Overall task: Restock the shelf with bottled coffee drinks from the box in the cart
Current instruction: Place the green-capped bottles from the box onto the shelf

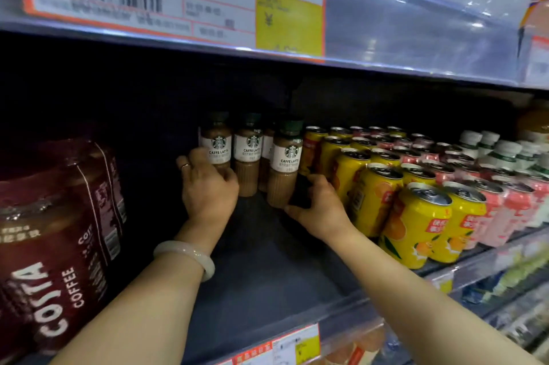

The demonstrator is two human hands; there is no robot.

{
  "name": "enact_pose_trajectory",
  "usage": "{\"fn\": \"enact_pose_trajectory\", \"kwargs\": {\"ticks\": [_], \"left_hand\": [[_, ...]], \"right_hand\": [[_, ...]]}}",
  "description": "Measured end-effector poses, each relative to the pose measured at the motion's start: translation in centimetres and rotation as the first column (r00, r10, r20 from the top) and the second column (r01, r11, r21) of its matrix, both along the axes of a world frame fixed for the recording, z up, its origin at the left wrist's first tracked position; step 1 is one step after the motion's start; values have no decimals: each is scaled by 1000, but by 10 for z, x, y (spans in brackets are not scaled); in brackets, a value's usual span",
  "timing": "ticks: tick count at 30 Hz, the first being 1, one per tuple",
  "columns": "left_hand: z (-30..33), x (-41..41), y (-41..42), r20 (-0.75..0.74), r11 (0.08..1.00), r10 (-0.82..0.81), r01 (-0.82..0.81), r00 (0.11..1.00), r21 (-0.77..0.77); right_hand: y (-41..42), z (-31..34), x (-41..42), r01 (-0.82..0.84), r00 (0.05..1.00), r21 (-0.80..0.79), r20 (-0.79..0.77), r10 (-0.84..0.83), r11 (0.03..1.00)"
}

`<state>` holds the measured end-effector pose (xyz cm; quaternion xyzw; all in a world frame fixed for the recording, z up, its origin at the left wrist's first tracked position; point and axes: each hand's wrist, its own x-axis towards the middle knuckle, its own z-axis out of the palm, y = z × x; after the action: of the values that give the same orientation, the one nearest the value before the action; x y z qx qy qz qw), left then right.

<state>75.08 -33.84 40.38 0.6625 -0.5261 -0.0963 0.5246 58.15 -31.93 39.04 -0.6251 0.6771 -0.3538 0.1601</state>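
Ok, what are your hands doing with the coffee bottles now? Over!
Left hand grips leftmost brown Starbucks latte bottle. Right hand at base of front latte bottle. Yellow orange-drink cans crowd right.
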Motion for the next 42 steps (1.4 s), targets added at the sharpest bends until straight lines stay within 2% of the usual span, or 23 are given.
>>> {"fn": "enact_pose_trajectory", "kwargs": {"ticks": [2, 4, 7, 9, 11, 15, 19, 24, 28, 32, 35, 42], "left_hand": [[5, -11, 9, 142, 987, -103, 119, 984, -107], [13, -23, 21, 320, 960, -213, 258, 923, -108], [27, -46, 47, 611, 937, -329, 329, 720, 117], [35, -64, 69, 688, 918, -391, 317, 612, 240], [36, -84, 92, 718, 905, -418, 325, 557, 274], [24, -126, 133, 713, 887, -454, 349, 535, 304], [4, -183, 175, 697, 843, -535, 364, 477, 397], [-46, -265, 238, 620, 715, -695, 443, 364, 541], [-104, -325, 294, 586, 644, -761, 435, 278, 629], [-146, -373, 339, 487, 511, -857, 405, 171, 758], [-171, -400, 358, 439, 452, -889, 399, 131, 798], [-205, -454, 359, 422, 426, -902, 374, 97, 824]], "right_hand": [[19, 0, -2, 3, 995, -3, -97, -4, 1000], [37, 0, -4, -22, 984, -37, -176, 15, 999], [59, 3, -11, -62, 958, -131, -285, 22, 989], [71, 8, -17, -85, 935, -185, -355, 14, 979], [84, 13, -27, -98, 923, -233, -386, 0, 968], [113, 8, -60, -83, 905, -262, -425, -37, 961], [161, -10, -116, -17, 906, -207, -417, -72, 978], [245, -62, -210, 147, 886, 32, -449, -117, 989], [323, -116, -280, 291, 858, 291, -500, -114, 911], [389, -159, -336, 368, 866, 432, -481, -135, 823], [419, -179, -372, 391, 875, 496, -463, -145, 775], [424, -213, -434, 424, 889, 536, -402, -221, 730]]}}
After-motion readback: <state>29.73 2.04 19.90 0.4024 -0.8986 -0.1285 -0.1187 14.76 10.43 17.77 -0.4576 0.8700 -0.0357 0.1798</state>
